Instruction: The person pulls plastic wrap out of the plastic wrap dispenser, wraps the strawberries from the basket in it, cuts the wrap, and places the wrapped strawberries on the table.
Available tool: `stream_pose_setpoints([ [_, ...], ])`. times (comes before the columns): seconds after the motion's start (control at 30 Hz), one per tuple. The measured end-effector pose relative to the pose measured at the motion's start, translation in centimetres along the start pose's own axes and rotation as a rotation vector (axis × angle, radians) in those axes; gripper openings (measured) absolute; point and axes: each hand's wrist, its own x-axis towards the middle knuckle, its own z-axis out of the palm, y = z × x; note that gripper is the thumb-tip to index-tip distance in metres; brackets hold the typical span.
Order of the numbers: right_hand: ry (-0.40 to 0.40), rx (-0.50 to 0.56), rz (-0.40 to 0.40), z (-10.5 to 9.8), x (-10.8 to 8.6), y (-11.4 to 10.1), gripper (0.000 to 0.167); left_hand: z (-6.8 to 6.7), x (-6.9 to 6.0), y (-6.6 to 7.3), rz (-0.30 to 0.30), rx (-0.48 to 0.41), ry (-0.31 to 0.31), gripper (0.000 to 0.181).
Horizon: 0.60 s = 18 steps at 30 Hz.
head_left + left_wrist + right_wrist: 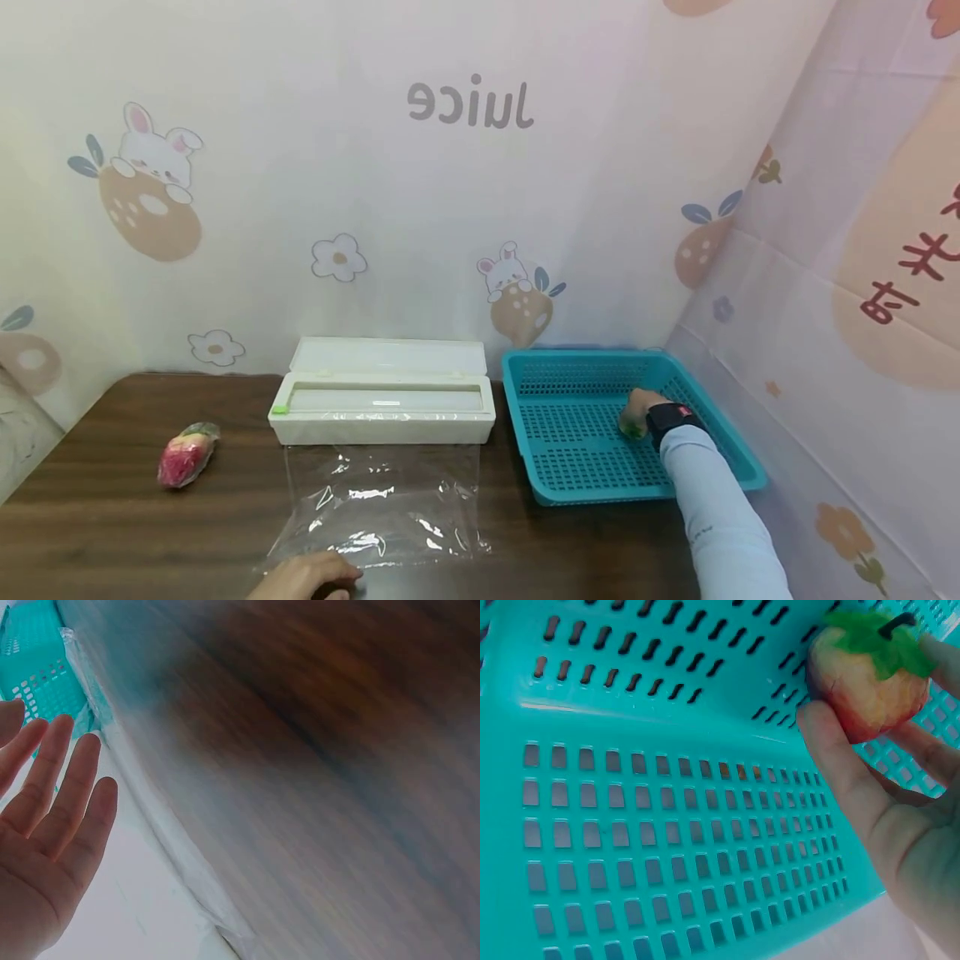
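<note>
The right hand (pixel 911 832) pinched a round, red-and-yellow imitation fruit with a green leafy cap and dark stem (pixel 870 690) between thumb and fingers, inside the turquoise, perforated plastic basket (pixel 592 497) on the far right. No film showed round this fruit, so its wrapping seemed still to be done. A clear sheet of cling film (pixel 375 517) lay drawn out toward the near side from the white, lidded plastic dispenser box (pixel 382 428) at far centre — that much looked ready. On the left, a red, yellow and green piece in shiny clear wrap (pixel 186 457) appeared finished; by that reckoning, the work stood partway.

The right arm, in a pale blue sleeve (pixel 723 517), reached far and right, the hand bent down into the basket. The left hand (pixel 307 577) hung by the film's near edge, fingers loosely extended and slightly spread — whether it touched the sheet I could not tell.
</note>
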Motion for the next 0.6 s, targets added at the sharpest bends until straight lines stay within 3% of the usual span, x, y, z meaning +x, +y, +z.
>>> stream_pose_setpoints([
  [0.13,0.009,0.001,0.017,0.4,-0.2,-0.8,0.028,-0.3,0.3,0.8,-0.051,-0.017,-0.019,0.02],
  [0.33,0.045,0.0,-0.026,0.7,-0.5,-2.4,0.051,-1.0,0.2,1.4,-0.081,-0.037,-0.031,0.019],
  [0.6,0.122,-0.03,-0.247,-1.2,-2.1,-6.6,0.053,-1.9,1.2,2.7,-0.179,-0.021,-0.019,0.018],
])
